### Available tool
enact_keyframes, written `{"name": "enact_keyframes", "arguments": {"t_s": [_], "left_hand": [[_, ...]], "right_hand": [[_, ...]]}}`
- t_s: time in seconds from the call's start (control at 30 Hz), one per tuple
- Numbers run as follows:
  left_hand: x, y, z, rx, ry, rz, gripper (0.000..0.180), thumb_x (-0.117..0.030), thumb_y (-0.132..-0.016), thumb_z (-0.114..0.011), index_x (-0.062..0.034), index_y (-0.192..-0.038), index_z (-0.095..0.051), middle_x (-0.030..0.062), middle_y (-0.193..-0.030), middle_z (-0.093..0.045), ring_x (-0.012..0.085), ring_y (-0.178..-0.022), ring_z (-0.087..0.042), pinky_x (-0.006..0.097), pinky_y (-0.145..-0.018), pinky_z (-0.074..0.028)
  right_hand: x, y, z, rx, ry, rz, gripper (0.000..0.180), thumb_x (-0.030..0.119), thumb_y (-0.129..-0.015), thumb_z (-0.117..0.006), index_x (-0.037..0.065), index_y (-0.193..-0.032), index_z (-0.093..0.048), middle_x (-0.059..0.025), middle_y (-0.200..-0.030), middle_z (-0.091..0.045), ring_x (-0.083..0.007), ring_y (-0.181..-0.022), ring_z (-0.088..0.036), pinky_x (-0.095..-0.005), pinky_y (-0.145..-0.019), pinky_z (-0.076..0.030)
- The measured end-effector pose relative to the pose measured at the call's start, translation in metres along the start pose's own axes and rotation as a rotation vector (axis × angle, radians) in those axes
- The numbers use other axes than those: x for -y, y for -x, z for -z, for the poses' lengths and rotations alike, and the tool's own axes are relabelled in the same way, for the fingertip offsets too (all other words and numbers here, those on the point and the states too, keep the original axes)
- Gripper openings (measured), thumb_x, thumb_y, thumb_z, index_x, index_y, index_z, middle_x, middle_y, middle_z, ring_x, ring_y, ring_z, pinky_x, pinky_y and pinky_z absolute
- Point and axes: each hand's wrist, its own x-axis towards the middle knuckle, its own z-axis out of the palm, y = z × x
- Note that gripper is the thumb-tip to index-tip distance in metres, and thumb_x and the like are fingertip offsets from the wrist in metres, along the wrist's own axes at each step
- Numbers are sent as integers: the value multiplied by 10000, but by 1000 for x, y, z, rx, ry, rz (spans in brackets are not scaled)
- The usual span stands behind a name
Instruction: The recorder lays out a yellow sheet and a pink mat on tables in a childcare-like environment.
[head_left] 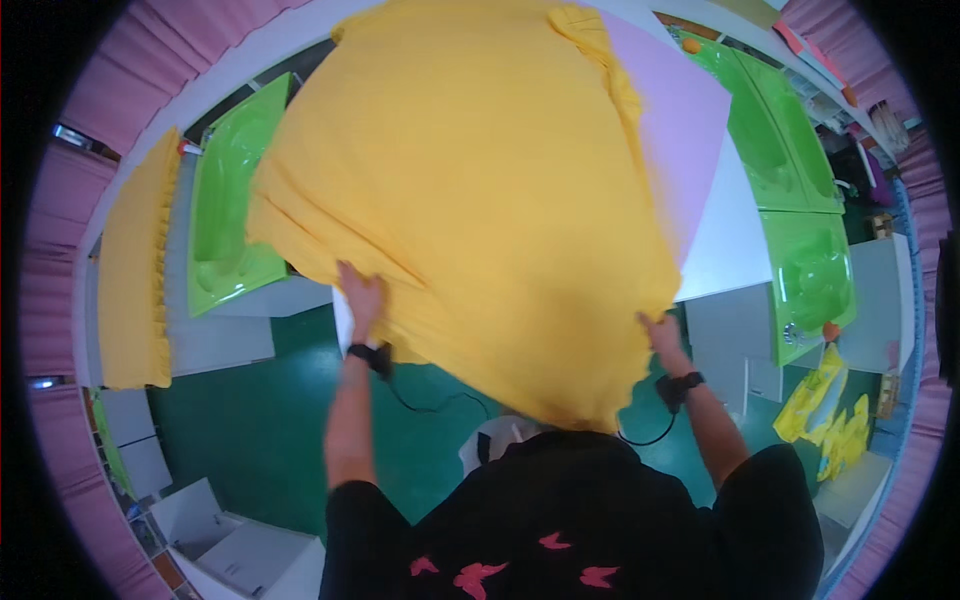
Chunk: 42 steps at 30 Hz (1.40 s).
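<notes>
A large yellow sheet (470, 200) with a gathered edge spreads over a white table (728, 240) and a pale purple sheet or mat (685, 130). Its near edge slopes down toward my body. At the left side my left hand (363, 300) grips that edge, with the fingertips partly lost against the cloth. On the right my right hand (663, 338) pinches the edge near the table's corner. Folds run through the cloth beside my left hand. Each wrist wears a black strap with a small device and a cable.
Green basins (235, 200) stand to the left, and more green basins (810, 275) line the right. Another yellow cover (137, 280) with a ruffled edge lies on a unit at far left. Yellow patterned cloths (825, 415) hang at the right. An open white cabinet (240, 550) stands at lower left.
</notes>
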Motion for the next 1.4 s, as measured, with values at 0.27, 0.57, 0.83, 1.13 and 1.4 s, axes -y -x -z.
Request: {"name": "enact_keyframes", "arguments": {"t_s": [0.27, 0.57, 0.83, 1.13, 1.4], "left_hand": [[34, -85, 77, 106, -236, -160, 502, -220, -856, -577, 32, -1281, -490, 242, -1341, -480, 402, -1259, -425, 433, -1088, -321], [-39, 184, 99, 60, -188, -137, 565, -163, -864, -561, 1, -1378, -392, 227, -1434, -370, 415, -1332, -320, 482, -1092, -282], [-50, 360, 55, -169, 174, 497, 593, -212, -905, -581, 9, -1393, -326, 194, -1437, -344, 387, -1297, -370, 471, -1051, -341], [33, 355, 45, -208, 971, 979, 244, -217, -953, -567, -85, -1140, -482, 31, -927, -576, 157, -758, -580, 308, -588, -484], [150, 271, 140, -523, 520, 826, 578, -177, -890, -648, -7, -1354, -348, 154, -1261, -506, 252, -1059, -552, 357, -878, -494]], "right_hand": [[95, 80, -63, 1446, 375, 252, 320, 160, -913, -561, -2, -1189, -578, -117, -1049, -664, -190, -855, -657, -323, -754, -544], [82, -59, 67, 82, -388, -60, 391, 317, -892, -603, -17, -1094, -591, -96, -1002, -649, -200, -893, -649, -315, -818, -510], [55, -164, 59, -116, -677, -139, 303, 303, -839, -711, 41, -947, -603, -51, -845, -631, -173, -799, -623, -273, -602, -522], [46, -108, 75, 327, -633, -102, 207, 229, -886, -663, 49, -937, -574, -23, -774, -570, -114, -660, -555, -242, -619, -502], [54, -3, 110, 977, 216, -317, 250, 159, -893, -549, -1, -1036, -677, -94, -1019, -687, -221, -882, -682, -335, -750, -571]]}}
